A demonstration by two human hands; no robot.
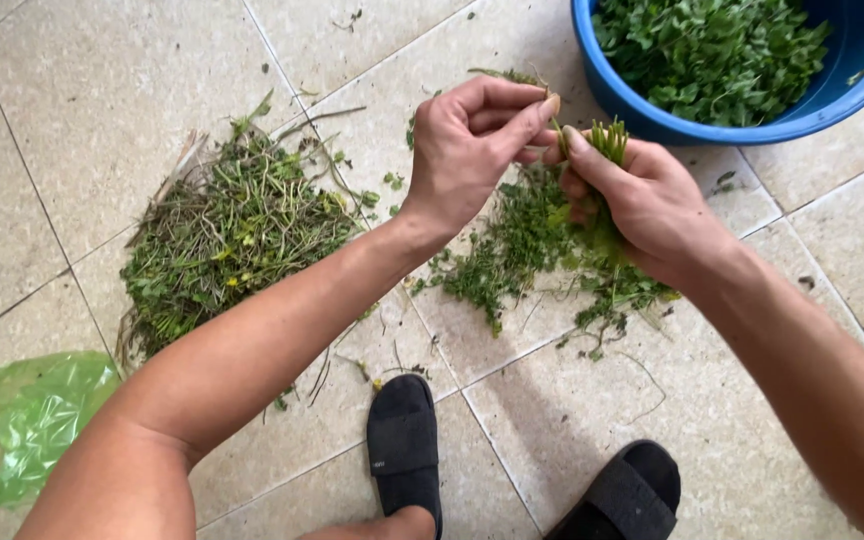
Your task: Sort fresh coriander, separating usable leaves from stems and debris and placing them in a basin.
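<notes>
**Two Hands, One Bunch of Greens, One Filled Basin**

Nearest the camera, two black slippers (404,445) were seen on the pale floor tiles (102,80), one beside the other. At the lower left, one crumpled green plastic bag (27,415) was laid flat; what it held could not be told.

Farther out, two heaps of plant matter were counted on the tiles. A pile of stems and trimmings (232,235) was spread at the left, with yellowed bits mixed in. A looser scatter of leafy sprigs (512,255) was strewn beneath the hands.

Above that scatter, one bunch of green stalks (607,140) was gripped upright in the right hand (642,200), the fingers closed around it and the cut ends left showing at the top. The left hand (467,150) was held just beside it, thumb and forefinger pinched shut on a single stalk at the top of the bunch.

Farthest away, at the upper right, one round blue basin (642,110) was set on the floor. It was filled with picked green leaves (712,50).
</notes>
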